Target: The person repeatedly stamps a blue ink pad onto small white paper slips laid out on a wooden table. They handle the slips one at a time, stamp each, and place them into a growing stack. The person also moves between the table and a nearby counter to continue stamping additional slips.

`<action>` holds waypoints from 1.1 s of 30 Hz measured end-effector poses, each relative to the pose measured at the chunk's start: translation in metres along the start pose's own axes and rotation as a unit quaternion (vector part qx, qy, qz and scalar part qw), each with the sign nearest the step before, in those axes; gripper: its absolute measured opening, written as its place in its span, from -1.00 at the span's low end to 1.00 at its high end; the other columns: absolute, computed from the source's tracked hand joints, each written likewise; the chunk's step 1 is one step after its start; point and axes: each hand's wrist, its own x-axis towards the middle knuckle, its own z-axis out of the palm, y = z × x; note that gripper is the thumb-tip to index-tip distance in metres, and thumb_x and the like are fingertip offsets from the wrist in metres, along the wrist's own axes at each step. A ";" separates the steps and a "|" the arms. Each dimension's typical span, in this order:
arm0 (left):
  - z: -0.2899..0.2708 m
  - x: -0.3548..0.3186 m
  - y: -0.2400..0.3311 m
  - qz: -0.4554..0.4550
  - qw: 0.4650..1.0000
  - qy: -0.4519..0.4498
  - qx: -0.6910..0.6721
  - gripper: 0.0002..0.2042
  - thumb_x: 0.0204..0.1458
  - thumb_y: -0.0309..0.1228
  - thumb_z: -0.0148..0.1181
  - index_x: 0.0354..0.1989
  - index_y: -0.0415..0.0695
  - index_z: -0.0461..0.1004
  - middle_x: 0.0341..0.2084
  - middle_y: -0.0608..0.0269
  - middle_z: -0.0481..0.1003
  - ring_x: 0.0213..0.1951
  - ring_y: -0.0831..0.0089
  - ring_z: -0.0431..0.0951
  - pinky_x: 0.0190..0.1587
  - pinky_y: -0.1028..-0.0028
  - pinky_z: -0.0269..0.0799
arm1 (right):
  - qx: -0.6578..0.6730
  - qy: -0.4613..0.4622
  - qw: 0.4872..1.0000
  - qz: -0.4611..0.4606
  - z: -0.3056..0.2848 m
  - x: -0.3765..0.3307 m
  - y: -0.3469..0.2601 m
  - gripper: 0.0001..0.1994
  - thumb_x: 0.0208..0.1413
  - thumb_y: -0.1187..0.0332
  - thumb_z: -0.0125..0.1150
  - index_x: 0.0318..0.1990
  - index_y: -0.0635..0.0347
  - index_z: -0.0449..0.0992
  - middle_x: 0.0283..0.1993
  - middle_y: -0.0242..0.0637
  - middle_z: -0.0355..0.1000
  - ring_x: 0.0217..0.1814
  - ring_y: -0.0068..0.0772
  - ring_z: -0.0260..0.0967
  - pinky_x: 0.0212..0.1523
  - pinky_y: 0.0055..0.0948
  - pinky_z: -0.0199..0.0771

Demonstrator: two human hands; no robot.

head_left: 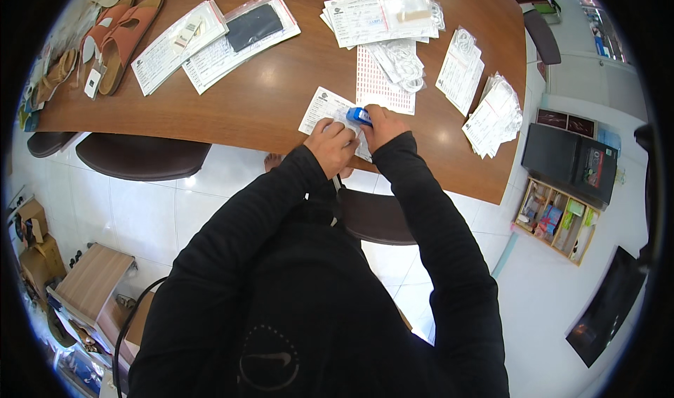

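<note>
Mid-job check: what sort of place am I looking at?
Probably an office or sample room dealing with footwear, though I can't be certain. The signs: tagged orange-brown sandals at upper left, printed cards with clear bags in stacks, and a sheet of small red-marked labels.

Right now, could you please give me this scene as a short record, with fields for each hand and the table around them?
Left hand: fingers on a white printed card
Right hand: grips a small blue tool at the card; exact kind unclear
Surface: brown table, near its close edge
Beyond the hands: white sheet with red marks, partly under bagged white cords
Table, left: orange-brown sandals; two card stacks, one topped by a dark flat piece
Table, right: two bagged stacks
</note>
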 end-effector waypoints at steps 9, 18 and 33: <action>-0.014 0.011 -0.003 -0.059 0.991 -0.108 -0.052 -0.72 -0.16 -0.30 0.37 -0.23 -0.04 0.59 -0.24 0.28 0.45 -0.07 0.28 0.42 0.05 0.21 0.22 | 0.045 0.064 0.993 0.090 -0.028 -0.009 0.007 -0.66 -0.04 0.33 0.38 -0.09 0.19 0.49 -0.24 -0.03 0.53 -0.20 0.02 0.53 -0.14 -0.18 0.53; -0.049 0.044 -0.038 -0.002 0.950 -0.283 0.132 0.22 -0.60 -0.04 0.62 0.38 -0.18 0.08 0.07 0.08 0.36 0.12 0.17 0.33 0.06 0.03 0.24 | 0.336 0.272 0.837 0.336 -0.021 -0.168 0.114 -0.56 0.01 0.33 0.43 0.01 0.38 0.47 -0.09 -0.02 0.56 -0.05 -0.32 0.53 0.02 -0.38 0.49; -0.044 0.033 0.005 -0.068 0.929 -0.341 0.124 0.01 -0.57 -0.12 0.57 0.20 -0.28 0.29 0.05 0.05 0.31 0.04 0.15 0.33 -0.05 0.15 0.22 | 0.153 0.377 0.816 0.411 0.049 -0.250 0.089 -0.60 -0.01 0.33 0.40 -0.02 0.28 0.51 -0.21 -0.07 0.56 -0.21 -0.19 0.56 -0.12 -0.33 0.53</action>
